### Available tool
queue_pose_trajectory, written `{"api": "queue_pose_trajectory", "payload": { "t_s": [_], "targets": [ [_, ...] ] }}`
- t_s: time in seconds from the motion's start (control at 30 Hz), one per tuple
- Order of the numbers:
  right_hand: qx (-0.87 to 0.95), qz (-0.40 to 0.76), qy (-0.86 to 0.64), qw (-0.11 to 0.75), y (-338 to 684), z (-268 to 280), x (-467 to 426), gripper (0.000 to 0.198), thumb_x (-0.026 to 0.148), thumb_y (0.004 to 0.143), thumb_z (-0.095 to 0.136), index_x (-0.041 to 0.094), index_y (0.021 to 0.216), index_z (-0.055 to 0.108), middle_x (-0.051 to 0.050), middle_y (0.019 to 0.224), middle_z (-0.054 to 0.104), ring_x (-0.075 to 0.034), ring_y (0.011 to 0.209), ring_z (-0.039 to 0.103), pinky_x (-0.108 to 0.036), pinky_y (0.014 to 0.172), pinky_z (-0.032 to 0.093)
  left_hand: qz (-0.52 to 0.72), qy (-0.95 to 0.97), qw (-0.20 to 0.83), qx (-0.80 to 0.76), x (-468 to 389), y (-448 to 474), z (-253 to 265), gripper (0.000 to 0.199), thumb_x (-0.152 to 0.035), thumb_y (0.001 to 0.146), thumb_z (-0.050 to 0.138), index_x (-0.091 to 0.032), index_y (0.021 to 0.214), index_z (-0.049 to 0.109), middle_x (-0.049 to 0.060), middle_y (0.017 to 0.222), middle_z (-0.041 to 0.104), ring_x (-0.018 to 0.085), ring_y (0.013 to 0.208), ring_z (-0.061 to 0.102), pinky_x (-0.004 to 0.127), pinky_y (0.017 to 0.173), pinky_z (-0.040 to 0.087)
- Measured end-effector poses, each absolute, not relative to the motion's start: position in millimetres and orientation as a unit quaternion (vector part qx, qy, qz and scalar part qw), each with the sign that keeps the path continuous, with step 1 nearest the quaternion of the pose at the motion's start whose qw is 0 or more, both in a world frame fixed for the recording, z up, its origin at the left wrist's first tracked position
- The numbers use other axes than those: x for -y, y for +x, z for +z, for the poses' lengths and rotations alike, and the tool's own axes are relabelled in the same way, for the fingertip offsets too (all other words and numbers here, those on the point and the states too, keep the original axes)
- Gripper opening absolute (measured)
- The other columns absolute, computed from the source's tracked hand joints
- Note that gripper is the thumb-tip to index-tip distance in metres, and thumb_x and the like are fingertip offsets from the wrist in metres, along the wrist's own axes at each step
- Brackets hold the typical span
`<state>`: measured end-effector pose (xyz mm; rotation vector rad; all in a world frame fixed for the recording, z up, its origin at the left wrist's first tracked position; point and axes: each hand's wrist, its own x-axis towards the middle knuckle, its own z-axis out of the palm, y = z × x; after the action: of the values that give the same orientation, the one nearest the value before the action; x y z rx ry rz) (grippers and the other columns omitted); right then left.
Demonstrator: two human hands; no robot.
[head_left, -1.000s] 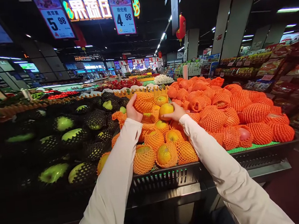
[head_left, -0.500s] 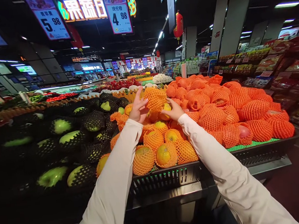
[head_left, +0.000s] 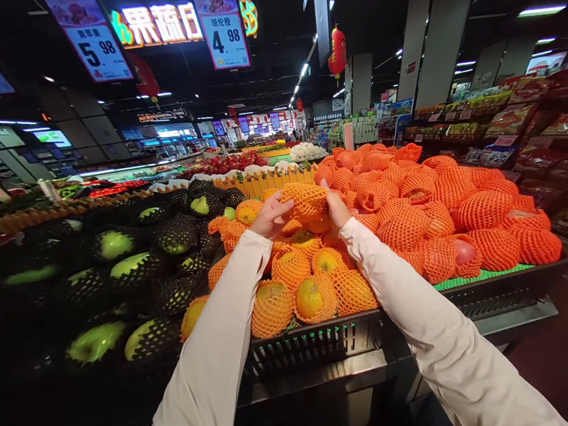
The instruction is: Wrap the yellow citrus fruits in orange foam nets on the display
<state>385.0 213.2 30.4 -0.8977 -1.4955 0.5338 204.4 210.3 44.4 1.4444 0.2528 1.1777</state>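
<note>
An orange in a yellow-orange foam net (head_left: 305, 200) is held up between my two hands, above the heap of netted oranges. My left hand (head_left: 269, 217) is closed on its left end, thumb and fingers against the net. On the opposite end my right hand (head_left: 336, 206) grips it, with the thumb upright along the side; the other fingers are mostly hidden. The net covers most of the fruit's visible face. Right below lie more netted oranges (head_left: 315, 297), some with bare peel showing through the net openings.
Green apples in black nets (head_left: 133, 264) fill the left side. Fruit in red-orange nets (head_left: 444, 207) is piled at the right. A black basket edge (head_left: 321, 338) runs along the front, and a yellow picket divider (head_left: 256, 185) stands behind. Price screens (head_left: 222, 35) hang overhead.
My left hand, its fingers spread before, has closed on the orange's left end. The netted orange has turned sideways and come slightly lower, and my right thumb now points up.
</note>
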Motion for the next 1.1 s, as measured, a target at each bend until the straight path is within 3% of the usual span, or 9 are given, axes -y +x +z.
{"api": "queue_pose_trajectory", "payload": {
  "t_s": [0.1, 0.2, 0.33, 0.47, 0.6, 0.73, 0.83, 0.93, 1.1],
  "targets": [
    [0.665, 0.340, -0.278, 0.604, 382, 40, -196, 0.051, 0.070, 0.079, 0.058, 0.020, 0.083, 0.065, -0.005, 0.091, 0.070, -0.024, 0.097, 0.066, -0.042, 0.098, 0.052, 0.494, 0.628, 0.591, -0.115, -208, 204, 46, 0.053, -0.041, 0.063, 0.086, -0.019, 0.106, 0.067, 0.013, 0.114, 0.071, 0.033, 0.126, 0.061, 0.043, 0.103, 0.052],
    [0.629, 0.421, -0.234, 0.609, 382, 48, -180, 0.046, 0.056, 0.068, 0.075, 0.020, 0.093, 0.063, -0.005, 0.096, 0.072, -0.023, 0.092, 0.069, -0.041, 0.095, 0.054, 0.516, 0.604, 0.592, -0.138, -209, 204, 46, 0.047, -0.039, 0.061, 0.087, -0.021, 0.097, 0.064, 0.008, 0.106, 0.072, 0.024, 0.108, 0.068, 0.033, 0.089, 0.056],
    [0.567, 0.474, -0.206, 0.641, 387, 56, -167, 0.045, 0.049, 0.065, 0.073, 0.022, 0.096, 0.055, -0.005, 0.097, 0.071, -0.024, 0.090, 0.068, -0.042, 0.089, 0.056, 0.550, 0.562, 0.600, -0.149, -211, 205, 48, 0.044, -0.027, 0.054, 0.089, -0.020, 0.079, 0.053, -0.003, 0.080, 0.067, 0.009, 0.068, 0.062, 0.019, 0.063, 0.050],
    [0.578, 0.512, -0.162, 0.615, 394, 56, -169, 0.047, 0.038, 0.058, 0.073, 0.024, 0.098, 0.053, -0.002, 0.093, 0.068, -0.022, 0.085, 0.064, -0.037, 0.075, 0.054, 0.554, 0.548, 0.606, -0.158, -212, 206, 50, 0.051, -0.026, 0.047, 0.090, -0.019, 0.081, 0.052, -0.005, 0.076, 0.065, 0.008, 0.064, 0.060, 0.019, 0.060, 0.049],
    [0.605, 0.410, -0.205, 0.650, 397, 51, -184, 0.041, 0.023, 0.049, 0.075, 0.023, 0.085, 0.054, 0.004, 0.080, 0.059, -0.015, 0.075, 0.055, -0.027, 0.068, 0.047, 0.554, 0.547, 0.608, -0.158, -212, 205, 49, 0.049, -0.026, 0.050, 0.089, -0.019, 0.085, 0.055, -0.004, 0.083, 0.067, 0.009, 0.070, 0.062, 0.020, 0.065, 0.051],
    [0.545, 0.235, -0.298, 0.748, 399, 47, -198, 0.026, 0.016, 0.053, 0.065, 0.021, 0.068, 0.045, 0.003, 0.074, 0.052, -0.012, 0.073, 0.049, -0.025, 0.069, 0.043, 0.513, 0.594, 0.605, -0.132, -209, 205, 48, 0.040, -0.022, 0.054, 0.087, -0.018, 0.078, 0.055, -0.001, 0.096, 0.068, 0.009, 0.079, 0.063, 0.019, 0.068, 0.050],
    [0.461, 0.200, -0.334, 0.797, 401, 47, -200, 0.026, 0.010, 0.056, 0.060, 0.022, 0.070, 0.042, 0.006, 0.067, 0.047, -0.009, 0.062, 0.041, -0.022, 0.060, 0.036, 0.473, 0.631, 0.601, -0.128, -207, 207, 47, 0.038, -0.022, 0.053, 0.089, -0.016, 0.074, 0.058, 0.004, 0.107, 0.068, 0.012, 0.084, 0.063, 0.022, 0.072, 0.051],
    [0.403, 0.287, -0.359, 0.791, 401, 48, -197, 0.025, 0.013, 0.062, 0.063, 0.022, 0.069, 0.040, 0.009, 0.057, 0.040, -0.008, 0.053, 0.035, -0.021, 0.054, 0.030, 0.467, 0.640, 0.592, -0.145, -209, 208, 45, 0.036, -0.024, 0.054, 0.090, -0.015, 0.076, 0.062, 0.005, 0.112, 0.068, 0.012, 0.086, 0.062, 0.023, 0.075, 0.051],
    [0.441, 0.439, -0.260, 0.738, 400, 50, -189, 0.031, 0.047, 0.069, 0.072, 0.022, 0.084, 0.060, 0.000, 0.084, 0.067, -0.014, 0.076, 0.061, -0.026, 0.065, 0.047, 0.492, 0.634, 0.574, -0.165, -210, 207, 46, 0.034, -0.026, 0.056, 0.089, -0.017, 0.077, 0.064, 0.003, 0.113, 0.068, 0.012, 0.089, 0.063, 0.022, 0.075, 0.048]
  ]
}}
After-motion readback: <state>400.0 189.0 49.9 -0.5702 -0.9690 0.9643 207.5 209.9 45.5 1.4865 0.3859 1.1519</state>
